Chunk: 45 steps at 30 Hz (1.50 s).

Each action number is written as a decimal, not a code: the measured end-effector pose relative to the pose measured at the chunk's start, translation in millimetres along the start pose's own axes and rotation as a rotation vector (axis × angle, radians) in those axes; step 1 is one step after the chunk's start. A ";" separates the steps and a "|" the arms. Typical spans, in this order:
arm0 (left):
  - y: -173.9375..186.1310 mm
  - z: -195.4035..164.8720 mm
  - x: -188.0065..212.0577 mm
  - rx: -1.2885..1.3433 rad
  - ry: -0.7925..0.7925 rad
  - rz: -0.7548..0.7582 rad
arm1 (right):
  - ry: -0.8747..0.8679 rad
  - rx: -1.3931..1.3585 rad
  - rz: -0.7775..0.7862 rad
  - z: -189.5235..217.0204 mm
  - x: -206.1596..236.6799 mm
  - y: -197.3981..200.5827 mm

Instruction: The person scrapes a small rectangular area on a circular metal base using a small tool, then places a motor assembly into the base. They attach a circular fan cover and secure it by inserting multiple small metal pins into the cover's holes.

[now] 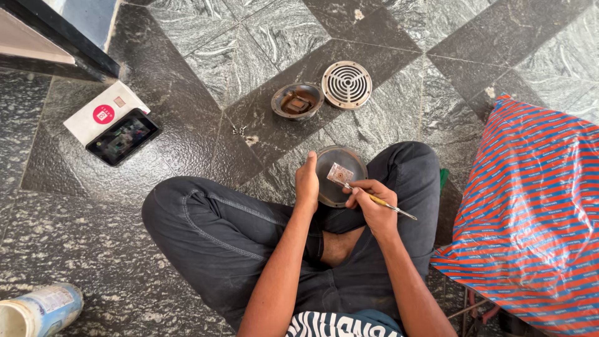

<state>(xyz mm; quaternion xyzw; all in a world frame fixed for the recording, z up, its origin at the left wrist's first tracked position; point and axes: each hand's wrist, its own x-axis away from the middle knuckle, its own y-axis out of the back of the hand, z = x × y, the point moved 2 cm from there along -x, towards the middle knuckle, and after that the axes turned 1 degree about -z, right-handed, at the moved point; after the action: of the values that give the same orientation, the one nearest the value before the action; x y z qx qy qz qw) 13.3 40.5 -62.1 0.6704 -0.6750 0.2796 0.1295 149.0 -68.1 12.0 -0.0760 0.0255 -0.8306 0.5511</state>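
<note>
Over your crossed legs, your left hand (307,183) gripping a round metal disc (340,176), your right hand (372,201) clamped on a screwdriver (380,202) touching it

Floor (262,43): polished stone tiles, grey and near-black, veined, faint sheen. Round disc (340,176) held at the knees: dull grey metal, matt, with a small paler shiny plate (339,173) on its face. Tool (387,205) in the right hand: thin bright metal shaft, yellowish handle. Far: round grille (347,84), pale cast metal, slightly tarnished; shallow bowl-shaped housing (297,100), dark metal, rusty brown inside. Trousers (218,231): dark matt cloth, stitched seams. Right: striped red-and-blue sheet (530,212), woven plastic, glossy. Left: phone (122,137), glossy glass, on a white matt card box (100,112).
</note>
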 end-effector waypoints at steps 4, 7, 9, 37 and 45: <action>-2.0 -1.0 1.7 0.049 0.039 0.033 | -0.007 0.043 0.032 0.5 -1.3 -2.4; -1.9 -1.5 2.6 0.015 0.061 0.017 | -0.010 0.058 0.027 1.6 -0.7 -1.5; -2.1 -2.4 1.0 0.013 0.047 0.011 | -0.004 0.011 0.012 2.6 -0.4 -0.1; -1.3 0.9 0.9 0.017 -0.012 0.025 | -0.009 0.044 0.005 1.3 -2.8 1.4; -0.6 0.0 2.2 0.014 -0.009 0.018 | -0.026 0.008 -0.026 -1.0 -3.2 6.2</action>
<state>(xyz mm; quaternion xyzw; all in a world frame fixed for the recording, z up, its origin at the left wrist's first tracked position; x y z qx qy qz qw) 13.8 38.7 -60.7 0.6666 -0.6795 0.2823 0.1193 155.7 -67.7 9.9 -0.0848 0.0143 -0.8367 0.5409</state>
